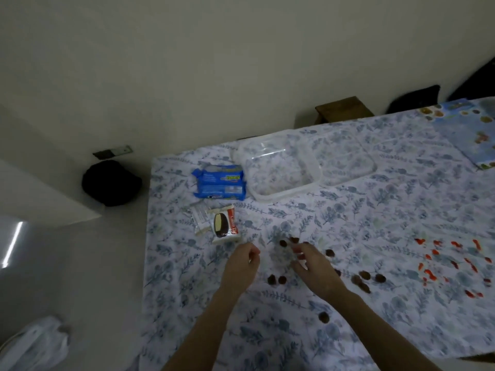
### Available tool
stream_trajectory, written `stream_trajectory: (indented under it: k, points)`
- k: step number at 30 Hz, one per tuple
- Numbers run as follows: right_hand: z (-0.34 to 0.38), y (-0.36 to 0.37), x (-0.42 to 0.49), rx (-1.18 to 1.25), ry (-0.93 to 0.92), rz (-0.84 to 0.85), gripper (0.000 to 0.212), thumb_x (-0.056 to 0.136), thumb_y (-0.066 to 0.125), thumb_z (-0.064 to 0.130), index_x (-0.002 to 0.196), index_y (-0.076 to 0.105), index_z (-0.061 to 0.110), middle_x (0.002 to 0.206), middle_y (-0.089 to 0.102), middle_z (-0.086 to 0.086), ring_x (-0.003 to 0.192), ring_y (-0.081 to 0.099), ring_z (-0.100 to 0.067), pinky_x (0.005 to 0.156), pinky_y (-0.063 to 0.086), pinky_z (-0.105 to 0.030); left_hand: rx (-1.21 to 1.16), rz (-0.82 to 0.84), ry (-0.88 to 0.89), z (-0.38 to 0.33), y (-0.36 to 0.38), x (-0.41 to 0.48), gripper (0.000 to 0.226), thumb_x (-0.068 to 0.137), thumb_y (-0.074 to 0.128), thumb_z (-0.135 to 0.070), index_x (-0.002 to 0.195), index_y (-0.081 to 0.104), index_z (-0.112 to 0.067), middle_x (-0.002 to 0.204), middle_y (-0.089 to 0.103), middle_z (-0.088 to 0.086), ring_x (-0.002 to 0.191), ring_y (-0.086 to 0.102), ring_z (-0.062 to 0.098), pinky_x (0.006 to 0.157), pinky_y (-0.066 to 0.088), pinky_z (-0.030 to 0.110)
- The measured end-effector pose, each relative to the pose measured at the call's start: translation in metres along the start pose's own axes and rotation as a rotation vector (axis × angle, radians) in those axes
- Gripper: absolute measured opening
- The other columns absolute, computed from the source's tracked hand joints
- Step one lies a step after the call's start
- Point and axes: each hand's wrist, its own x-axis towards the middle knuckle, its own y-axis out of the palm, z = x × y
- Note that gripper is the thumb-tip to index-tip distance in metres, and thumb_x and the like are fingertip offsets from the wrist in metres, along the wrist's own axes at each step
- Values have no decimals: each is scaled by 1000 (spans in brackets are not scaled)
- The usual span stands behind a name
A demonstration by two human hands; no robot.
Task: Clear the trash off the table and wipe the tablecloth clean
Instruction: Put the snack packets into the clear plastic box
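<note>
A blue-flowered tablecloth covers the table. On its left part lie a blue cookie packet, a white and red snack wrapper and a small clear wrapper. Several dark brown crumbs are scattered over the middle. Red stains spot the cloth at the right. My left hand hovers just below the snack wrapper, fingers curled, nothing seen in it. My right hand is over the crumbs with fingers spread; its fingertips pinch at a small dark bit.
A clear plastic container and its lid sit at the table's far side. A colourful mat lies at the far right. On the floor are a black bag and a white plastic bag.
</note>
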Motion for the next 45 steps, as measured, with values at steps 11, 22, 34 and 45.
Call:
stream_trajectory:
  k: [11, 22, 34, 45]
  points:
    - [44, 31, 64, -24, -190, 263, 38, 92, 56, 27, 127, 49, 15, 124, 53, -3, 110, 51, -14, 91, 42, -26, 18, -257, -318, 18, -43, -32, 13, 94, 53, -18, 97, 63, -12, 87, 58, -2, 83, 55, 14, 67, 39, 17]
    - [95, 69, 125, -255, -403, 215, 45, 87, 60, 27, 128, 46, 15, 128, 45, -2, 110, 50, -17, 86, 45, -25, -83, -300, -411, 54, -71, -10, 20, 94, 52, -19, 109, 62, -12, 104, 62, 4, 97, 59, 18, 82, 46, 25]
    - [83, 118, 159, -507, -413, 268, 82, 73, 72, 41, 142, 30, 29, 150, 20, -11, 135, 30, -35, 106, 39, -48, -275, -432, -345, 92, -94, 79, 41, 86, 62, -9, 121, 43, -19, 110, 55, -1, 95, 57, 14, 71, 48, 8]
    - [76, 112, 138, -187, -411, 144, 55, 97, 48, 17, 146, 26, 30, 152, 30, 0, 139, 29, -14, 111, 34, -30, -309, -456, -323, 93, -86, 66, 15, 88, 63, -10, 98, 51, -12, 99, 51, 5, 85, 53, 20, 60, 39, 14]
